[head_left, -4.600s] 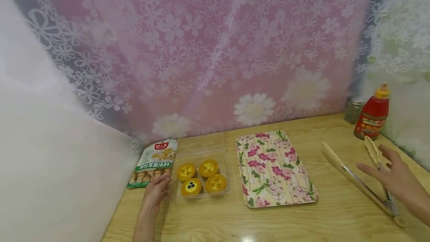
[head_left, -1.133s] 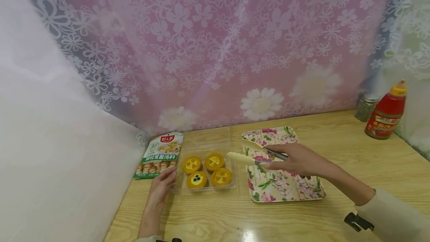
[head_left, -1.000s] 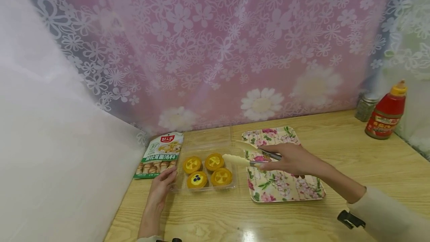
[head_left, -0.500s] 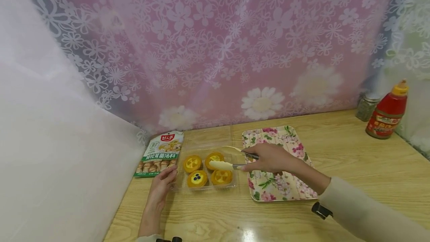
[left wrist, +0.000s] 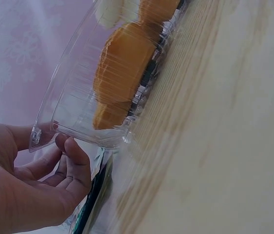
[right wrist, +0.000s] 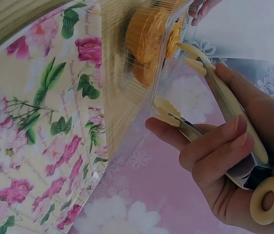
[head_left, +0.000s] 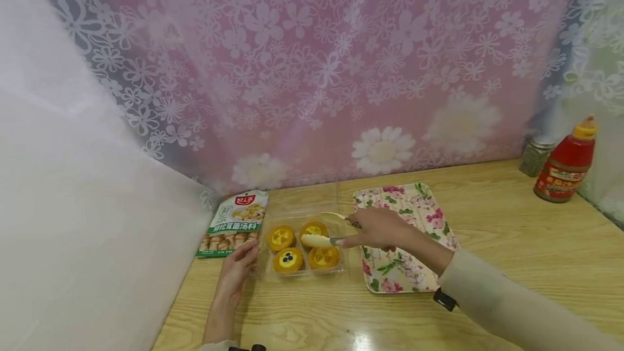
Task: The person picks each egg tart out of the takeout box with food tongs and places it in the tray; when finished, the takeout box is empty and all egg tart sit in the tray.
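My left hand (head_left: pixel 235 271) pinches the left edge of a clear plastic container (left wrist: pixel 73 105), thumb and fingertips at its rim. Several egg tarts (head_left: pixel 281 238) sit inside; one front tart (head_left: pixel 287 259) carries dark blue berries. The right hand (head_left: pixel 379 227) grips metal kitchen tongs (right wrist: pixel 227 105) with cream tips and a ring at the end. In the head view, the spread tips reach over the container, around the back right tart (head_left: pixel 312 228) and partly covering it. Below my right hand lies a floral tray (head_left: pixel 390 280).
A green and white soup-mix packet (head_left: pixel 234 226) lies left of the container, against my left fingers. The container's clear lid (head_left: pixel 302 199) is folded back toward the curtain. At the back right stand a red sauce bottle (head_left: pixel 565 164) and a small spice jar (head_left: pixel 535 156).
My right hand picked up the tongs from the table's right side and carried them left across the tray to the back right tart. My left hand stays at the container's edge.
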Motion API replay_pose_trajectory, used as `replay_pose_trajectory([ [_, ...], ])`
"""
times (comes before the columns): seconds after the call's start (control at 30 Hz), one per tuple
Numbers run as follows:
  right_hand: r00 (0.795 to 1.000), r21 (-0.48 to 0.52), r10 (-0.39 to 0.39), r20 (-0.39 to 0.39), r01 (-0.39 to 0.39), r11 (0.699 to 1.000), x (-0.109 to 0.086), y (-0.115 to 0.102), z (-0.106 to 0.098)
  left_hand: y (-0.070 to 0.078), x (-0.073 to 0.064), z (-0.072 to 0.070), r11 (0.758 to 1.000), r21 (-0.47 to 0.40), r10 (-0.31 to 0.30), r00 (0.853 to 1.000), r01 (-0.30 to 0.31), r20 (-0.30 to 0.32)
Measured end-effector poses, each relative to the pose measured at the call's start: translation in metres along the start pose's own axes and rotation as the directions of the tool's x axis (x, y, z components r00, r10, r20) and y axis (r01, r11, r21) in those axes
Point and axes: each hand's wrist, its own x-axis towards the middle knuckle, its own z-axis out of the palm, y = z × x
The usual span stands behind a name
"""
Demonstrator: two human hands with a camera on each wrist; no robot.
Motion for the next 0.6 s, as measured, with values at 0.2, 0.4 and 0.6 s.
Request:
replay_pose_trajectory([
  [0.2,1.000,-0.040,0.008,-0.011,-0.008,0.999,0.006,-0.011,0.002,0.002,-0.001,0.001,1.000,0.007,-0.004,1.000,0.004,-0.004],
  [0.4,1.000,-0.134,0.004,-0.015,-0.006,0.991,0.013,-0.024,0.003,0.001,0.000,0.000,1.000,0.012,0.000,1.000,0.000,0.002],
  [0.6,1.000,-0.215,0.007,0.011,-0.005,0.977,0.018,-0.033,0.005,-0.001,0.001,0.001,1.000,0.013,0.006,1.000,-0.006,0.007],
])
